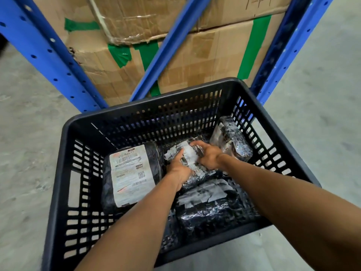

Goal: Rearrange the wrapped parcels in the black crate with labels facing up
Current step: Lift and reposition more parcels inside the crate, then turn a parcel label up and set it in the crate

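Both hands are down inside the black crate point(136, 114), working on the middle parcel point(190, 153), a black-wrapped bundle with torn white label scraps across its top. It lies between the big parcel with the clean label point(128, 173) on the person's left and a smaller parcel point(232, 141) propped on its edge against the crate's right wall. Its long axis runs roughly from the near right toward the far left, slantwise across the crate floor. The left hand point(178, 169) sits on its near end, fingers point(178, 156) curled and pressing into the wrap, forefinger stretched forward. The right hand point(208, 154) covers the far right side, fingers bent over the top edge, gripping the wrap rather than spread. So the parcel lies directly under and between both hands, neither clearly nearer. A fourth parcel point(207, 204) lies near the front wall, just beside it. I judge the next turn pivots about that slanted axis.
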